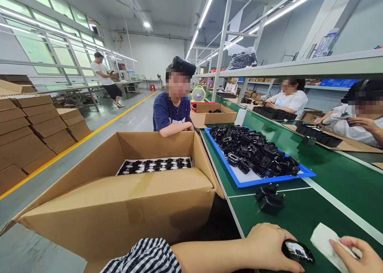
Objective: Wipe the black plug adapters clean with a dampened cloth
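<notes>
left hand (269, 247): low in the view at 5 o'clock, resting on the green table (329, 213). a striped sleeve is on its arm. fingers are curled narrow around a black glossy part (297, 252), which sticks out at the hand's 3 o'clock side and lies on or just above the table surface; which of the two cannot be told.

right hand (359, 257): at the bottom right corner, partly cut by the frame edge. fingers are closed on a white cloth (324, 241). the cloth lies flat on the table, just beside the black glossy part at its 2 o'clock.

loose black adapters (269, 199): on the table at 12 o'clock from the left hand, apart from it.

blue tray (269, 180): beyond the adapters, heaped with black chargers (254, 151).

cardboard box (119, 213): open, at 9 o'clock from the left hand, off the table edge. a layer of packed parts (155, 165) shows inside it.

co-worker in a blue shirt (167, 111): at 12 o'clock behind the box, one forearm on its far rim.

stacked flat cartons (36, 125): at 9 o'clock on the floor.

two more seated people: at 2 and 3 o'clock across the table, hands at their own work.
</notes>
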Tool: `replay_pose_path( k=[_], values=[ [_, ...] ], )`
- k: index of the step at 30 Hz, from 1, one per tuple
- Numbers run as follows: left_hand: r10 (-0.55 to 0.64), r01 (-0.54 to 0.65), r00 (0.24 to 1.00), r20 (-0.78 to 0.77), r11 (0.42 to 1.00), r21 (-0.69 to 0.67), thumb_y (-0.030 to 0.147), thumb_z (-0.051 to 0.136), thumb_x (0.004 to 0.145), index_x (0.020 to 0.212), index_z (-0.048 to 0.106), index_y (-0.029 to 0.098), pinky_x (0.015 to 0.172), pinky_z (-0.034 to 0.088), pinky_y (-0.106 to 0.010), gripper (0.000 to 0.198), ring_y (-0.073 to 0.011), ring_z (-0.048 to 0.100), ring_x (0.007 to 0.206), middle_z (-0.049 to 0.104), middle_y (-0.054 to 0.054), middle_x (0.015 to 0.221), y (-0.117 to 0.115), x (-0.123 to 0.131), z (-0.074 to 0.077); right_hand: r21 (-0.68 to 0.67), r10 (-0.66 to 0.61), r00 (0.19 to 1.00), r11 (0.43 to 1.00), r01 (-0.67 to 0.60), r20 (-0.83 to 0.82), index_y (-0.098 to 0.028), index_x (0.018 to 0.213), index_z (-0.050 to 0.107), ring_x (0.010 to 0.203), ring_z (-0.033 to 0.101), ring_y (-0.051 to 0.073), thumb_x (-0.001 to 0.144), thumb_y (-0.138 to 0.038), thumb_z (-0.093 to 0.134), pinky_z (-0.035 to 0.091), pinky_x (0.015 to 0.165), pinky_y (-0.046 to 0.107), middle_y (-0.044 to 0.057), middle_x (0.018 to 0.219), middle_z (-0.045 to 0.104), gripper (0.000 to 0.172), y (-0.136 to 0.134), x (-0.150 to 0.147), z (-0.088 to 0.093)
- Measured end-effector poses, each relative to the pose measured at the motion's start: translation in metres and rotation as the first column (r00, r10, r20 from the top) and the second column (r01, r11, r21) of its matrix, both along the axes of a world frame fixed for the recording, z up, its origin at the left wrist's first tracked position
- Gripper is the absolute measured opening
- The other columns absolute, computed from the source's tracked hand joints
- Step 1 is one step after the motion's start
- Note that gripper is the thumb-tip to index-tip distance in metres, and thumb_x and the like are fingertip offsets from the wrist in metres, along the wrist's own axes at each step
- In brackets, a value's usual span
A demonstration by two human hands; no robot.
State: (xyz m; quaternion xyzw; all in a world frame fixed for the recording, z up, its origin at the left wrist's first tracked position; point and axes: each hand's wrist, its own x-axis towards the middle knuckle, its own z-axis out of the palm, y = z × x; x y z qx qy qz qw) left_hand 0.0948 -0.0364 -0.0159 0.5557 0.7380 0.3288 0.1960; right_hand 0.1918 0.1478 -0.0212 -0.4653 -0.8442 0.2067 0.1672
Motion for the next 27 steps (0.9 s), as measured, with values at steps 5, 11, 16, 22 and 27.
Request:
replay_pose_path(
  k=[5,11,16,22,27],
  values=[
    [0.118,-0.119,0.993,0.006,0.992,0.05,0.038,0.055,0.06,0.097,0.051,0.019,0.072,0.04,-0.025,0.041,-0.0163,0.049,0.083,0.056,-0.001,0.09,-0.002,-0.014,-0.003,-0.358,-0.131,0.991,0.927,0.114,-0.023,-0.031,0.062,0.037,0.044,0.047,0.025,0.031,-0.045,0.052,0.037,0.049,0.038,0.004,0.053,0.045,0.037,0.002,0.005,0.011],
    [0.131,-0.139,0.986,0.1,0.987,0.074,0.034,0.057,0.059,0.093,0.053,0.02,0.069,0.04,-0.025,0.037,-0.0146,0.051,0.077,0.057,0.0,0.086,-0.001,-0.027,-0.004,-0.335,0.009,1.0,0.942,-0.002,0.019,-0.023,0.055,0.043,0.055,0.05,0.023,0.047,-0.045,0.048,0.035,0.052,0.033,0.005,0.056,0.052,0.024,-0.021,0.014,0.034],
    [0.112,-0.13,0.977,0.181,0.987,0.096,0.03,0.058,0.057,0.094,0.051,0.021,0.07,0.039,-0.024,0.038,-0.0136,0.051,0.078,0.057,0.001,0.087,0.002,-0.03,-0.013,-0.24,0.006,0.982,0.969,-0.052,-0.19,-0.016,0.08,0.048,0.068,0.052,0.02,0.061,-0.034,0.043,0.04,0.056,0.029,0.007,0.078,0.056,0.027,-0.035,0.005,0.036],
    [0.135,-0.155,0.975,0.176,0.983,0.102,0.028,0.058,0.057,0.09,0.053,0.02,0.067,0.039,-0.024,0.034,-0.0131,0.05,0.074,0.058,0.001,0.082,0.001,-0.028,-0.013,0.003,0.292,0.934,0.955,-0.298,-0.207,-0.018,0.097,0.051,0.079,0.054,0.019,0.073,-0.026,0.033,0.043,0.067,0.03,0.005,0.088,0.058,0.031,-0.084,-0.012,0.025],
    [0.093,-0.114,0.978,0.187,0.988,0.108,0.026,0.057,0.057,0.083,0.055,0.019,0.063,0.038,-0.023,0.026,-0.013,0.051,0.069,0.059,0.002,0.077,0.003,-0.03,-0.01,0.348,0.503,0.856,0.828,-0.439,-0.118,-0.011,0.102,0.048,0.102,0.04,0.022,0.074,-0.013,0.026,0.04,0.079,0.037,0.013,0.108,0.047,0.036,-0.111,-0.017,0.002]
  ],
)
